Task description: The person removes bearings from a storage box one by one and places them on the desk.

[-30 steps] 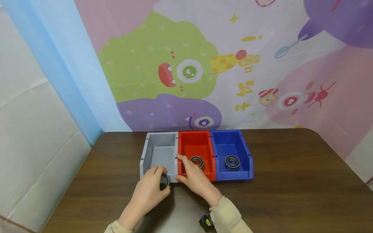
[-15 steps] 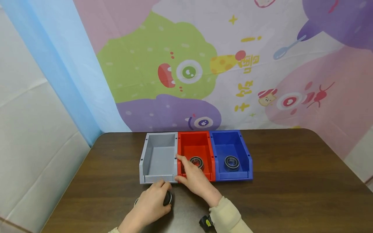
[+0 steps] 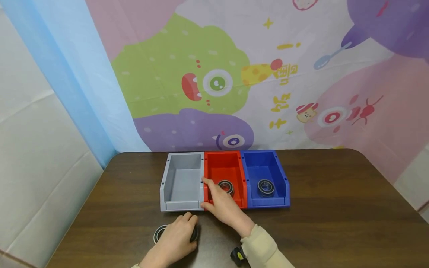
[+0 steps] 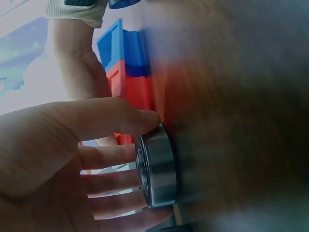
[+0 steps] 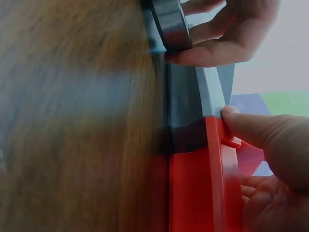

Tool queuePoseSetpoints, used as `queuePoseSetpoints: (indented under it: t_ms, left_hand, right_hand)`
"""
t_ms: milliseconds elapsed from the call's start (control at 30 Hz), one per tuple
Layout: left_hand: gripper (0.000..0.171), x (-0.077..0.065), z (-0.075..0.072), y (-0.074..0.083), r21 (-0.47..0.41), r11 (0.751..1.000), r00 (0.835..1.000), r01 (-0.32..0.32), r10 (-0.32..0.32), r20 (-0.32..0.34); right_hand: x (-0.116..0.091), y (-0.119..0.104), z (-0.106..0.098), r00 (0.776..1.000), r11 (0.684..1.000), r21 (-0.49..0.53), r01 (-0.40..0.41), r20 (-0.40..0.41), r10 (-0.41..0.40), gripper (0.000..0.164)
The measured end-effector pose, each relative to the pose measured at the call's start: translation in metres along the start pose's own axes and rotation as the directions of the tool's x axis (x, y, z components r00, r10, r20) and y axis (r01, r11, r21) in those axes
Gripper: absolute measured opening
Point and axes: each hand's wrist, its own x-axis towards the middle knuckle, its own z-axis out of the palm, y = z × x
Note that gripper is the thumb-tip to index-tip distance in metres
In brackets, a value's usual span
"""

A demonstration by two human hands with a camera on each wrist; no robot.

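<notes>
Low over the table in front of the grey bin [image 3: 184,186], my left hand [image 3: 177,238] holds a ball bearing [image 4: 163,166], thumb on one side and fingers on the other. The bearing's flat face stands close to the wood. A second bearing [image 3: 158,234] lies just left of that hand, partly covered by it. My right hand [image 3: 225,204] grips the edge where the grey bin meets the red bin [image 3: 223,163], its thumb [image 5: 236,113] at the front corner. One bearing [image 3: 226,187] sits inside the red bin, another bearing [image 3: 266,188] inside the blue bin [image 3: 261,169].
The three bins stand side by side near the back of the brown table [image 3: 335,208]. A printed cartoon cloth [image 3: 187,48] hangs right behind them. A black strapped device [image 3: 238,256] is at the right wrist.
My left hand has moved back from the grey bin's front lip toward me, carrying the bearing down near the table. The second bearing has come into view. The right hand has stayed put.
</notes>
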Motion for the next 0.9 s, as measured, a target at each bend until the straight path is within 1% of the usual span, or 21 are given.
queuePoseSetpoints:
  t_ms: [233,467,733,900]
  left_hand:
    - [0.035,-0.0015,0.0009,-0.0004,0.018,1.000,1.000,-0.011,0.011,-0.019]
    - [0.034,-0.0036,-0.0002,-0.0018,0.015,1.000,1.000,0.005,-0.005,0.004]
    - [0.033,-0.0042,-0.0023,-0.0037,0.020,1.000,1.000,-0.018,0.018,0.012]
    - [0.033,-0.0024,-0.0046,-0.0042,0.022,1.000,0.999,-0.018,0.017,0.050]
  right_hand:
    - [-0.0002,0.0002,-0.0003,1.000,1.000,-0.003,-0.006,-0.002,0.006,0.072]
    - [-0.0004,0.0000,-0.0002,1.000,1.000,0.000,-0.011,0.004,0.011,0.072]
    - [-0.0006,-0.0002,-0.0008,0.999,1.000,0.009,-0.027,0.020,0.027,0.072]
    - [-0.0010,-0.0003,-0.0007,1.000,1.000,0.007,-0.017,0.020,0.017,0.072]
